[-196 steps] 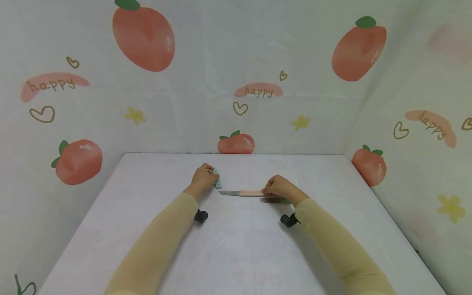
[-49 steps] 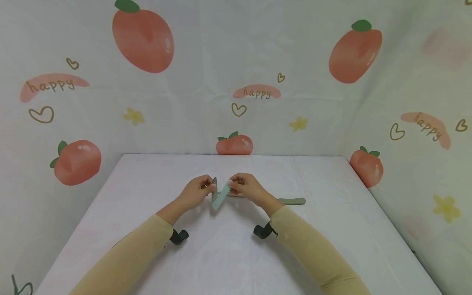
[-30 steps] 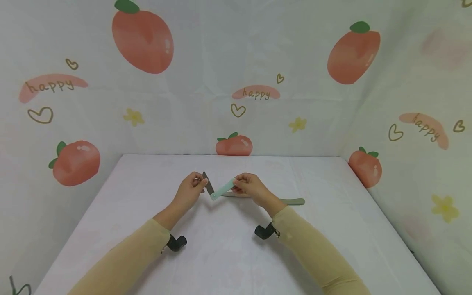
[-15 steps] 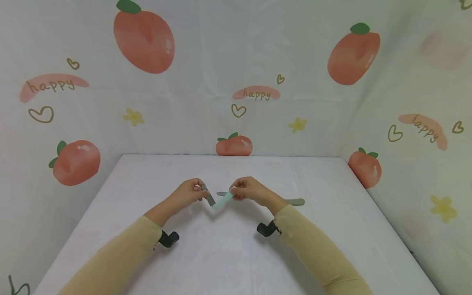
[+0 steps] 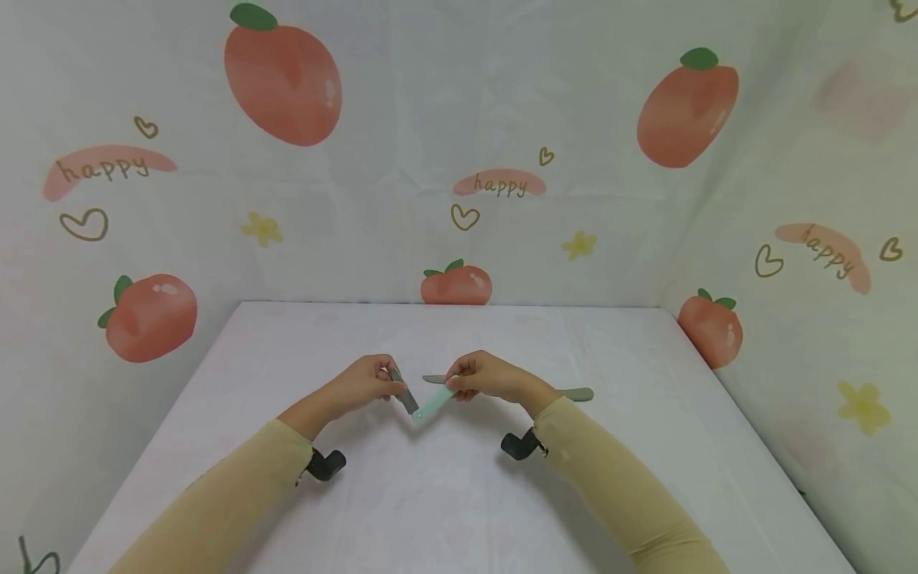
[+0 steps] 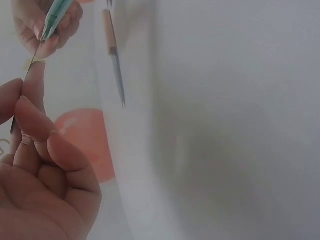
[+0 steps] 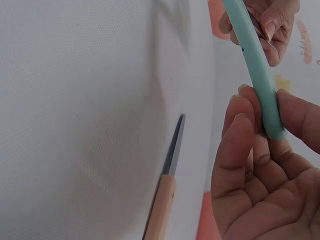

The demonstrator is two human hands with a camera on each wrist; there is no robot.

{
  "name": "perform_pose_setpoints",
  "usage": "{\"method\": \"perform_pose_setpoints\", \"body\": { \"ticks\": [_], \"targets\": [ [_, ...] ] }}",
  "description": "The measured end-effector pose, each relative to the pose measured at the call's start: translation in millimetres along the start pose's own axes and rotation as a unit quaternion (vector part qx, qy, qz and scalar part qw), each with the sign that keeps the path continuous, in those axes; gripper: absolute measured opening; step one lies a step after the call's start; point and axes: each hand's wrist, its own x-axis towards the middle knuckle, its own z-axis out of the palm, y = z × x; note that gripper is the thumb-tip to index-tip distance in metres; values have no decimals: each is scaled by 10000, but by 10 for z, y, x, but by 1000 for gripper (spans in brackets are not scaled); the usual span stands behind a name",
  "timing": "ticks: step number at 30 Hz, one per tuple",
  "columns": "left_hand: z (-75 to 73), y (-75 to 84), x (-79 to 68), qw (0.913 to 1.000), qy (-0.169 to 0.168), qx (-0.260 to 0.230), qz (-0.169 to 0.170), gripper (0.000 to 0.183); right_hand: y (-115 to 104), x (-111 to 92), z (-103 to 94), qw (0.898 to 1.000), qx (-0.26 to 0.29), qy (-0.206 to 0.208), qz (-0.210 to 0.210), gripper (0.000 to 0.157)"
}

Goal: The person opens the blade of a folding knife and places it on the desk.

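Between my two hands, off the tabletop, is a folding knife [image 5: 433, 404] with a mint handle, its blade swung out at an angle. My left hand [image 5: 369, 381] pinches the grey blade, which shows edge-on in the left wrist view between thumb and fingers. At the other side, my right hand [image 5: 488, 376] pinches the end of the mint handle [image 7: 262, 80]. Behind the right hand lies a knife with a pinkish handle [image 7: 162, 200]; only its blade [image 5: 433, 379] shows in the head view. A green knife handle [image 5: 577, 395] sticks out past the right wrist, its blade hidden.
The white-covered table [image 5: 459, 494] runs to a back wall hung with fruit-print cloth [image 5: 387, 159]. A black wrist camera [image 5: 326, 465] sits under the left wrist, and another black camera [image 5: 519, 445] under the right.
The mint knife was folded on the table under my left hand; now it is unfolded partway between both hands. My right hand left the pinkish handle. Over the last second both hands lowered.
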Motion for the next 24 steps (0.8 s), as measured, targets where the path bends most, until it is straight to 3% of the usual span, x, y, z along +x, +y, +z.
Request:
{"method": "perform_pose_setpoints", "body": {
  "ticks": [8,13,18,24],
  "targets": [
    [-23,4,-6,9990,103,-237,378,18,-17,12,16,9990,-111,400,-193,15],
    [-24,36,-46,9972,383,-352,545,20,-16,31,50,9964,-92,835,-111,17],
    [-23,13,-43,9929,951,-483,529,21,14,67,47,9902,341,1357,4,17],
    [-12,-32,12,9818,1694,-771,372,21,-4,86,91,9712,1125,2098,80,18]
  ]
}}
